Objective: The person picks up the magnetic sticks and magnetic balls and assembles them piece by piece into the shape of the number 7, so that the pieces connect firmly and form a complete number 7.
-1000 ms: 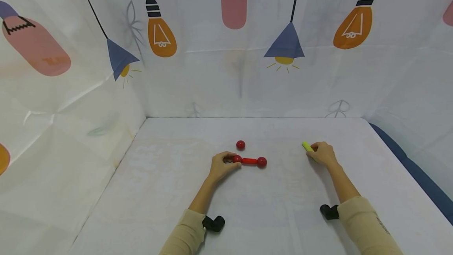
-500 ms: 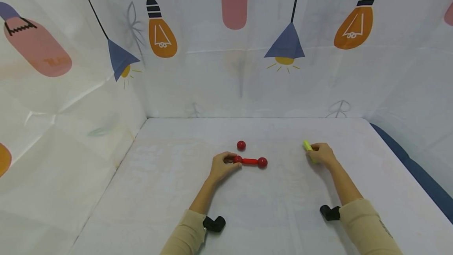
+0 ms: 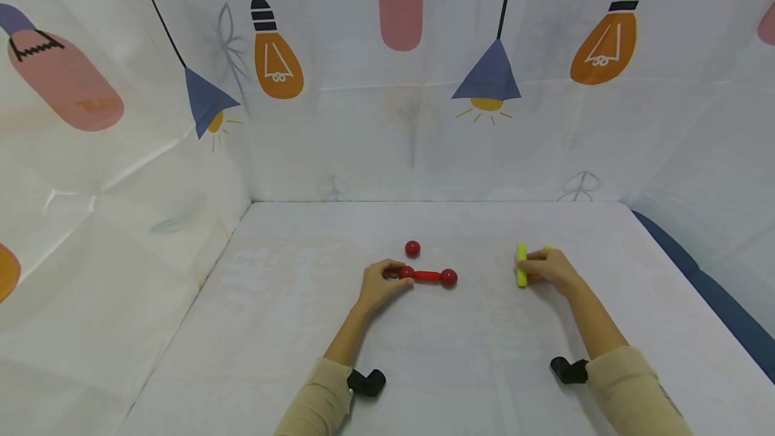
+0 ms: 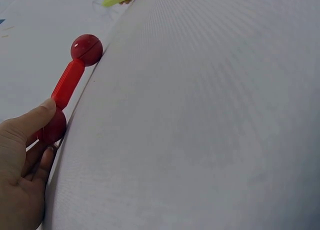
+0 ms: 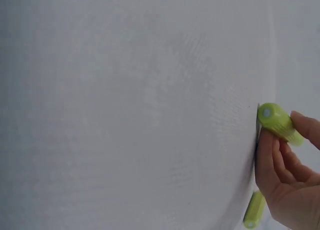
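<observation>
My left hand (image 3: pixel 380 282) pinches the red ball (image 4: pixel 53 128) at the near end of a red rod (image 3: pixel 428 276). A second red ball (image 3: pixel 449 278) sits on the rod's other end, and the piece lies along the white table. Another red ball (image 3: pixel 412 248) rests loose just behind it. On the right, my right hand (image 3: pixel 549 268) holds a yellow-green rod (image 3: pixel 521 265) between thumb and fingers; a pale disc marks its end in the right wrist view. A second yellow-green rod (image 5: pixel 254 210) lies beside that hand, mostly hidden behind it in the head view.
A white table (image 3: pixel 339 355) carries all the pieces. White sheeting printed with lamps and bulbs (image 3: pixel 387 126) closes off the back and sides. Black wrist cameras (image 3: pixel 366 383) stick out from both beige sleeves (image 3: pixel 632 389).
The yellow-green rod in my right hand has turned from slanted to nearly straight and shifted slightly towards me. The second rod's tip now shows behind that hand. My left hand holds still.
</observation>
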`<action>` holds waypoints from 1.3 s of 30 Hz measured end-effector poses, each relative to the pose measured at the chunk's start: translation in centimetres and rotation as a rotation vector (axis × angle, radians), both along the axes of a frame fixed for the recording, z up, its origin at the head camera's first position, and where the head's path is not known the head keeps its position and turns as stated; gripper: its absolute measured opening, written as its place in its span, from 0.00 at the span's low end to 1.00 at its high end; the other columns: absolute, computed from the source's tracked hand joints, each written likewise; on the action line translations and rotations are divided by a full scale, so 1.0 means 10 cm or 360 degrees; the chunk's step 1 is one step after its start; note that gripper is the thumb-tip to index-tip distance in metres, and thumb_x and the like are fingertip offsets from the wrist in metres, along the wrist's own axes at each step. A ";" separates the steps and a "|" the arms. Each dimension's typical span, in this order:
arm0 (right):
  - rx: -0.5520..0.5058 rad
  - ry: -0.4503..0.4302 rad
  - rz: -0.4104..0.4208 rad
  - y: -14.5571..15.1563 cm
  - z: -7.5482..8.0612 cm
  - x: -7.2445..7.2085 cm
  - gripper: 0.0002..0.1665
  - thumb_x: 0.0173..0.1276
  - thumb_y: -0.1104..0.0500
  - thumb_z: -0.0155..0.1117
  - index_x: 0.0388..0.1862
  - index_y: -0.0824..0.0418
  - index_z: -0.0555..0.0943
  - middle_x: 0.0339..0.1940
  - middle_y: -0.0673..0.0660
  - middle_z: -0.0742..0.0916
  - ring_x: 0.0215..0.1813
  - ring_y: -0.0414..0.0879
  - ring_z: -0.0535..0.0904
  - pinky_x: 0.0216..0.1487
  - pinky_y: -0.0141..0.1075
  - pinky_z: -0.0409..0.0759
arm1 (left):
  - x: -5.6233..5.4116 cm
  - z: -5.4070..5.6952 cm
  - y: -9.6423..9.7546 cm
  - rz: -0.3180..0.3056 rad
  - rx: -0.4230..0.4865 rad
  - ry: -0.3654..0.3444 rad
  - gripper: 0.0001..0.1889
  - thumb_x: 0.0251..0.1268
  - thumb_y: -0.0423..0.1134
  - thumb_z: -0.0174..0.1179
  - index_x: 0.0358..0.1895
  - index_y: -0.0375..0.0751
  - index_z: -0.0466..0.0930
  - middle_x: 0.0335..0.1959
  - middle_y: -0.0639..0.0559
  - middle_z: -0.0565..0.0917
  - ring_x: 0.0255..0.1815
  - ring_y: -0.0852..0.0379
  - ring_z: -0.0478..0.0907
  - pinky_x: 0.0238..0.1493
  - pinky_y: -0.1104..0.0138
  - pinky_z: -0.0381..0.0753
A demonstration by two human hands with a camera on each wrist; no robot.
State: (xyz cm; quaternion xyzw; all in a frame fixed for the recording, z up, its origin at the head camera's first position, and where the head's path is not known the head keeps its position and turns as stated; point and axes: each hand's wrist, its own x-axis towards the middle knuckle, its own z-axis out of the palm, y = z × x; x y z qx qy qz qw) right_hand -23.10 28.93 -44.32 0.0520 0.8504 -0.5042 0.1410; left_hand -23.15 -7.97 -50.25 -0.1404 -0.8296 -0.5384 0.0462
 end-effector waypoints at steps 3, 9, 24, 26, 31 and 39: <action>-0.0110 -0.0013 -0.0010 -0.02 -0.02 0.03 0.37 0.64 0.60 0.62 0.60 0.86 0.61 0.49 0.72 0.79 0.36 0.40 0.81 0.41 0.32 0.82 | 0.00 0.00 0.00 -0.0001 -0.0001 0.0004 0.19 0.49 0.40 0.72 0.44 0.34 0.83 0.40 0.46 0.84 0.38 0.55 0.79 0.42 0.70 0.79; -0.0344 -0.0036 0.0008 -0.08 -0.04 0.08 0.37 0.65 0.64 0.61 0.60 0.89 0.57 0.41 0.60 0.84 0.36 0.40 0.82 0.43 0.34 0.82 | 0.00 0.00 0.00 -0.0010 0.0010 0.0011 0.19 0.49 0.40 0.72 0.44 0.34 0.83 0.39 0.45 0.84 0.37 0.54 0.79 0.42 0.70 0.80; -0.0616 -0.0137 0.0031 -0.26 -0.08 0.15 0.38 0.65 0.68 0.60 0.61 0.90 0.53 0.33 0.52 0.84 0.36 0.39 0.83 0.43 0.32 0.82 | 0.01 0.01 0.00 0.0017 -0.0014 -0.0019 0.19 0.49 0.40 0.72 0.44 0.36 0.83 0.40 0.47 0.84 0.38 0.55 0.79 0.43 0.69 0.79; -0.0615 -0.0144 0.0043 -0.29 -0.08 0.16 0.37 0.65 0.67 0.60 0.60 0.90 0.54 0.34 0.52 0.83 0.36 0.39 0.83 0.43 0.32 0.82 | 0.01 0.01 0.00 0.0016 -0.0009 -0.0016 0.19 0.49 0.40 0.72 0.44 0.36 0.83 0.40 0.47 0.84 0.38 0.55 0.79 0.43 0.69 0.80; -0.0595 -0.0158 0.0071 -0.34 -0.10 0.18 0.37 0.65 0.67 0.60 0.60 0.89 0.54 0.35 0.54 0.84 0.36 0.39 0.83 0.44 0.33 0.82 | 0.01 0.01 0.00 0.0013 -0.0014 0.0001 0.19 0.49 0.41 0.72 0.44 0.36 0.83 0.40 0.46 0.84 0.38 0.55 0.79 0.43 0.68 0.80; -0.0572 -0.0190 0.0088 -0.45 -0.11 0.24 0.37 0.65 0.65 0.61 0.61 0.88 0.55 0.37 0.57 0.83 0.37 0.41 0.83 0.44 0.34 0.82 | 0.01 0.00 0.00 0.0002 0.0012 0.0018 0.18 0.48 0.39 0.72 0.43 0.35 0.83 0.39 0.46 0.85 0.38 0.55 0.80 0.43 0.69 0.80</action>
